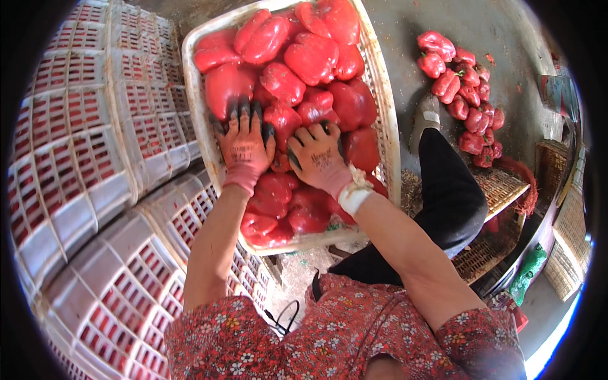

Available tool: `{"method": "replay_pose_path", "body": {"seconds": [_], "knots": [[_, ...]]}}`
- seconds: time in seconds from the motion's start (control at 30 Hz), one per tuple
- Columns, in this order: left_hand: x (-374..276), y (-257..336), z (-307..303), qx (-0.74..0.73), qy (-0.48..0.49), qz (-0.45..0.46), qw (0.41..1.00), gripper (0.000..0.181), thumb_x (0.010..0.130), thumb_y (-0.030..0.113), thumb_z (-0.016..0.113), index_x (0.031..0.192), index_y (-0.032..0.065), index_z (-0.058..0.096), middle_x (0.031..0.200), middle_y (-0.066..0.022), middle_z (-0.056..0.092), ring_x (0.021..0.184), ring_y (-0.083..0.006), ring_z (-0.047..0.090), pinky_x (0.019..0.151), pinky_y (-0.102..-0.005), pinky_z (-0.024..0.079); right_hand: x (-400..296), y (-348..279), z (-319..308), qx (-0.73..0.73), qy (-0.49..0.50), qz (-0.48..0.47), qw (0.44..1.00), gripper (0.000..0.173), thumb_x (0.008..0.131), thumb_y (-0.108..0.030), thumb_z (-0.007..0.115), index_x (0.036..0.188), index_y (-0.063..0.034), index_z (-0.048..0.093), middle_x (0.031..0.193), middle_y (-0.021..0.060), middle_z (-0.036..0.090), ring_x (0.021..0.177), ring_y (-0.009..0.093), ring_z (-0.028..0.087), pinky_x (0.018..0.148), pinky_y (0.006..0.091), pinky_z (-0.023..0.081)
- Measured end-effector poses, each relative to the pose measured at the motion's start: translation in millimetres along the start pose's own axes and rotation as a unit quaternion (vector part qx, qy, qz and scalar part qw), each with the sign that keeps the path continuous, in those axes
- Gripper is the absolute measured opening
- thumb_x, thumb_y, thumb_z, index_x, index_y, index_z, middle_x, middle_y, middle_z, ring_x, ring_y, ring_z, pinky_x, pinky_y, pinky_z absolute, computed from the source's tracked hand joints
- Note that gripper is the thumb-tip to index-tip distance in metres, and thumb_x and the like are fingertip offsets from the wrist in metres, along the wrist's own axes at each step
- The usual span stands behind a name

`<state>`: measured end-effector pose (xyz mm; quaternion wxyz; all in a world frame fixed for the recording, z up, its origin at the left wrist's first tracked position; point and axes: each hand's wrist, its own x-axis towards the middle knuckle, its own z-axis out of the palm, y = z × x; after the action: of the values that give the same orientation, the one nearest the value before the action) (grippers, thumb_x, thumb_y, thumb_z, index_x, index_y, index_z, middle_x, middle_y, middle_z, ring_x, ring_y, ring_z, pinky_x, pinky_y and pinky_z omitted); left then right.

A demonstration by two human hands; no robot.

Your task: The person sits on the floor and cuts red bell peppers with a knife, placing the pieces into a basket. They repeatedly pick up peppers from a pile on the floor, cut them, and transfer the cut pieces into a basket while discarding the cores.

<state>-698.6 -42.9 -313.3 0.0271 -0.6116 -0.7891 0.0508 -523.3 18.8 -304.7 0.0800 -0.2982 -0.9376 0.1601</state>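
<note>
A white plastic crate (387, 118) full of red bell peppers (312, 57) stands before me. My left hand (244, 142), in a pink work glove with dark fingertips, lies flat on the peppers near the crate's left wall, fingers spread. Beside it, my right hand (318, 152) presses on the peppers around the middle, in a matching glove tied at the wrist with a cloth strip (357, 183). Its fingers are slightly bent and apart. The peppers directly under both palms are hidden. Both gloves bear writing.
Stacked white slatted crates (71, 133) holding red contents rise along the left. More red bell peppers (468, 107) lie heaped on the concrete floor (394, 28) at right, near my shoe (426, 116). Below them are a slatted crate (498, 190) and red netting (527, 185).
</note>
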Motion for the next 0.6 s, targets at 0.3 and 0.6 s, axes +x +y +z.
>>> {"method": "replay_pose_path", "body": {"seconds": [0.3,0.6], "knots": [[-22,35,-69,-0.105,0.053,-0.042,0.992,0.046,0.095,0.025,0.046,0.138,0.0051,0.045,0.143,-0.0243,0.040,0.136,-0.0396,0.033,0.113,-0.0570,0.021,-44,11,-45,0.099,0.096,0.104,0.985,0.032,0.082,-0.026,0.061,0.109,-0.0081,0.062,0.116,0.0121,0.059,0.109,0.031,0.052,0.098,0.0505,0.034],[-67,85,-46,-0.152,-0.076,-0.013,0.985,0.075,0.079,0.036,0.058,0.142,0.0010,0.038,0.149,-0.0238,0.032,0.135,-0.0419,0.032,0.109,-0.0592,0.025,-67,-1,-33,0.018,-0.056,0.104,0.993,0.055,0.079,-0.027,0.061,0.131,-0.0090,0.052,0.140,0.0177,0.044,0.122,0.034,0.044,0.106,0.0564,0.025]]}}
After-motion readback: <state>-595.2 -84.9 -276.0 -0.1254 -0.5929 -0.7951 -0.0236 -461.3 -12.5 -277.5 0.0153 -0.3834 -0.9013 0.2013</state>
